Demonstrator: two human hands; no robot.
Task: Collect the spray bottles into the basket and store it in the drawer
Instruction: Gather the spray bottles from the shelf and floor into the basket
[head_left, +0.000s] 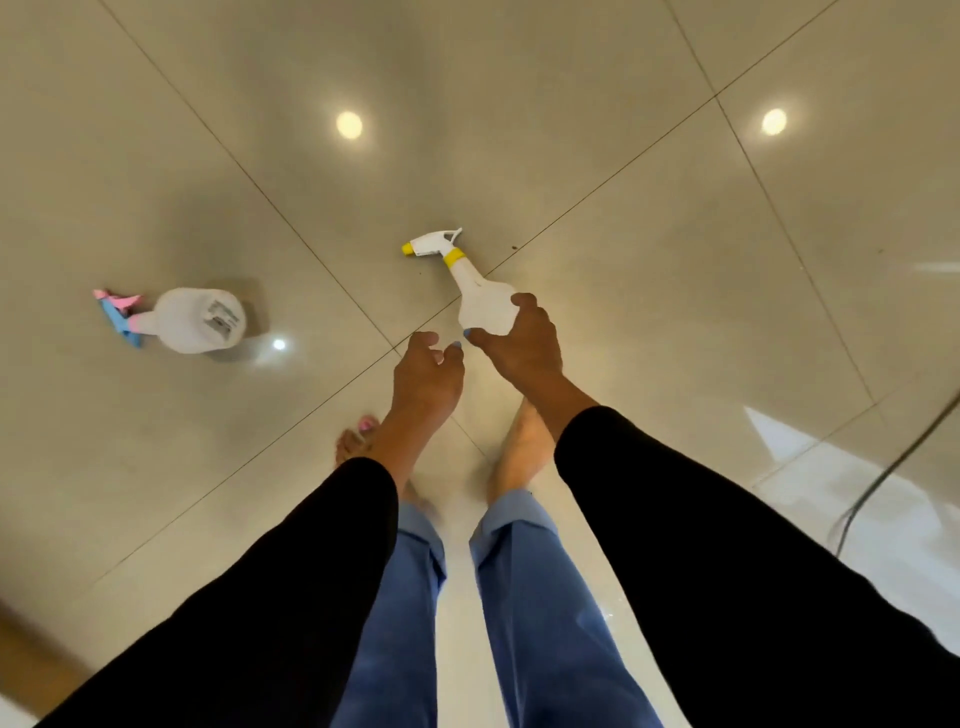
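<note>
A white spray bottle with a yellow collar and nozzle tip (475, 291) is held over the tiled floor; my right hand (522, 340) grips its base with fingers curled round it. Just left of it, my left hand (426, 376) hangs with loosely curled fingers and holds nothing. A second white spray bottle with a pink and blue trigger head (182, 319) lies on its side on the floor at the left, apart from both hands. No basket or drawer is in view.
Glossy beige floor tiles (623, 208) spread all around, with ceiling lights reflected in them. My bare feet (519, 452) stand below the hands. A thin dark cable (893, 467) curves at the right edge. A wooden strip (21, 660) shows at the bottom left.
</note>
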